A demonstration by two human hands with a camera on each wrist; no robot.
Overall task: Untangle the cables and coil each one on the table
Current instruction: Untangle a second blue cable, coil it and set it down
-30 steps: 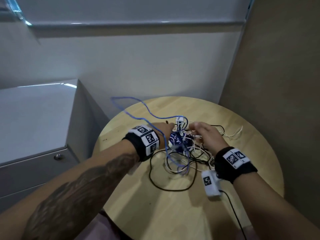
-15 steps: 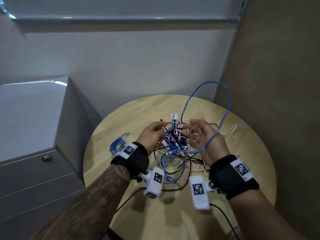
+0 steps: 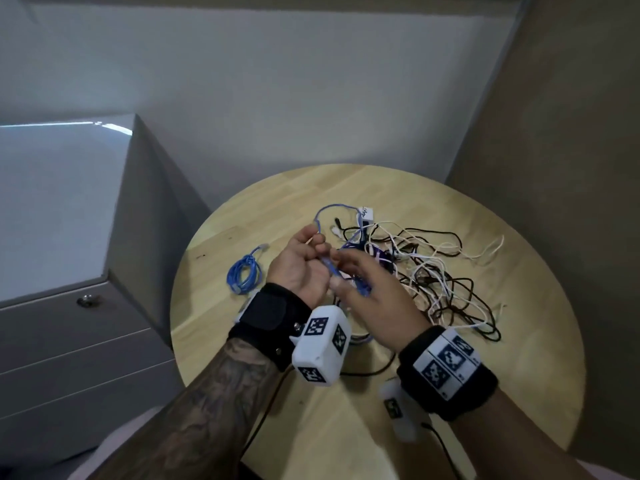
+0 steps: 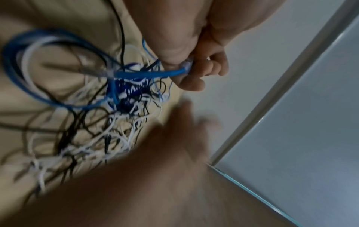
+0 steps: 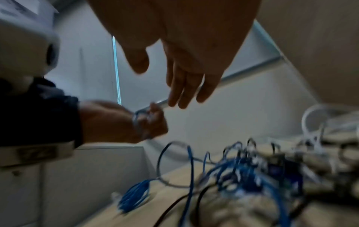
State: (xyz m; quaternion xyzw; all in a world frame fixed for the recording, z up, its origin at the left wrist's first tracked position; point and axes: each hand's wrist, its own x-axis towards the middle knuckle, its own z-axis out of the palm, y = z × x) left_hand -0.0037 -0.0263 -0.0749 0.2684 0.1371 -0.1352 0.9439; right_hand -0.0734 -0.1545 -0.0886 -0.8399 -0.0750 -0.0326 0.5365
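Observation:
My left hand (image 3: 313,247) is raised over the round wooden table (image 3: 526,358) and grips a blue cable (image 3: 327,266) in its curled fingers, as the left wrist view confirms (image 4: 147,74). That cable loops up behind the fist and runs down into a tangle of white and black cables (image 3: 436,275) around a dark blue piece. My right hand (image 3: 360,282) hovers just right of the left one. Its fingers (image 5: 184,92) are straight and hold nothing. A second blue cable (image 3: 244,273) lies coiled at the table's left edge.
A white plug block (image 3: 366,213) lies at the far side of the tangle. A grey drawer cabinet (image 3: 69,254) stands close to the left of the table. A brown wall (image 3: 571,133) rises on the right. Bare tabletop shows in front (image 3: 346,427).
The tall blue loop that stood around my right hand has come down. My left hand has risen from the tangle and now grips the blue cable; my right hand has moved left beside it.

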